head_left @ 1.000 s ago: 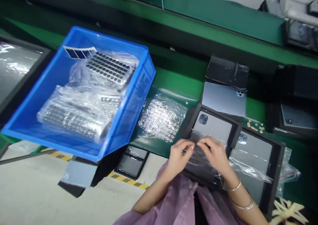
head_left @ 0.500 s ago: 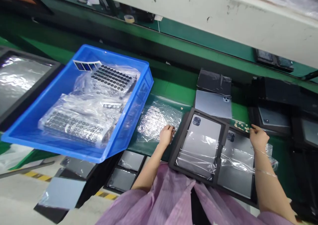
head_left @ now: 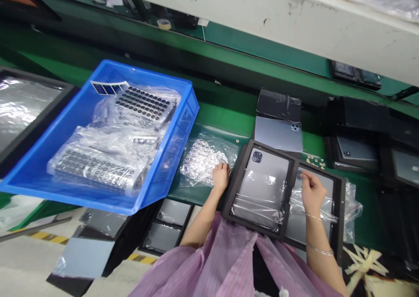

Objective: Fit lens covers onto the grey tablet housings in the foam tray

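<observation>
Head view, right hand (head_left: 313,195) moved from loose rings (head_left: 316,161) to camera cluster (head_left: 299,174)

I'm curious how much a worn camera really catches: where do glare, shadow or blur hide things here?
Head view: white glare patches cover the film-wrapped panel at far left; bright streaks cross the plastic film on the tablets; the small rings blur into sparkle; the stacked black cases sink into shadow; both hands look slightly soft.
</observation>
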`<state>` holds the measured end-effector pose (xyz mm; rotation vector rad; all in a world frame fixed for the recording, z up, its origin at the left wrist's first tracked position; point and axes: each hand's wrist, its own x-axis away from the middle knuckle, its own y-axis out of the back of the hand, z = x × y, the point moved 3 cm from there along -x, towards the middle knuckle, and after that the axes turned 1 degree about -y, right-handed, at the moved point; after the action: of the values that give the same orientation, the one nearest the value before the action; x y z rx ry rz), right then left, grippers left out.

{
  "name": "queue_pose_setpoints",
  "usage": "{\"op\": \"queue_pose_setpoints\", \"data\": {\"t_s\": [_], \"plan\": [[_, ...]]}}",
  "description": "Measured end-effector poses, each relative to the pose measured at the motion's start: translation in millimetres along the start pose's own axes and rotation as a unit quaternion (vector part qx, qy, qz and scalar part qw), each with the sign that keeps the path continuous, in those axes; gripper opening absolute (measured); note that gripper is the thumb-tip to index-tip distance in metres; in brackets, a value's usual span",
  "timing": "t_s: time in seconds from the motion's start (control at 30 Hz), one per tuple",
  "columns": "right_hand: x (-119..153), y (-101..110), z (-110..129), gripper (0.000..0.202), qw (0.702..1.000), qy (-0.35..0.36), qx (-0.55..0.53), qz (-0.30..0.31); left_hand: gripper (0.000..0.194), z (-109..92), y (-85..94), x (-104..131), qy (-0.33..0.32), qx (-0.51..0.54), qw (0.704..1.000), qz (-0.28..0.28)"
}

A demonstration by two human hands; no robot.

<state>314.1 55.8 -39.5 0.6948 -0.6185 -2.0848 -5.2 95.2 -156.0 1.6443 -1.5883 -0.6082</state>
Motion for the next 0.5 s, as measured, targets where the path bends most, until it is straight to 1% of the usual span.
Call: {"op": "queue_pose_setpoints", "data": {"t_s": [0.07,0.13,0.23,0.3,0.33,0.4,0.47,0.5], "plan": [[7.4,-0.6,6.4,0.04,1.0,-0.013,-0.014,0.01,0.008,0.8,2.0,0.3,0.001,0.044,0.999,-0.012],[13.3,-1.6,13.5,0.039,0.999,-0.027,-0.033,0.027,0.006,1.7,8.6,0.7,-0.005,0.104,0.994,-0.02],[24.4,-8.8,31.7,0.036,0.994,-0.03,-0.07,0.081,0.011,1.1,29.6,4.7,-0.01,0.209,0.977,-0.04],[35.5,-18.3,51.7,0.034,0.985,-0.023,-0.099,0.142,0.012,-4.2,48.2,12.5,-0.007,0.281,0.958,-0.058],[42.1,-23.7,64.2,0.033,0.976,-0.017,-0.119,0.18,0.014,-9.5,57.3,18.3,-0.006,0.318,0.946,-0.061],[55.8,-33.6,93.4,0.029,0.951,0.006,-0.174,0.257,0.021,-26.7,72.7,33.5,-0.012,0.387,0.921,-0.041],[67.2,-37.9,125.1,0.023,0.92,0.061,-0.229,0.313,0.027,-50.8,83.7,51.5,-0.027,0.445,0.895,-0.001],[71.3,-37.2,139.7,0.02,0.908,0.097,-0.249,0.323,0.03,-63.8,87.5,60.5,-0.03,0.48,0.876,0.023]]}}
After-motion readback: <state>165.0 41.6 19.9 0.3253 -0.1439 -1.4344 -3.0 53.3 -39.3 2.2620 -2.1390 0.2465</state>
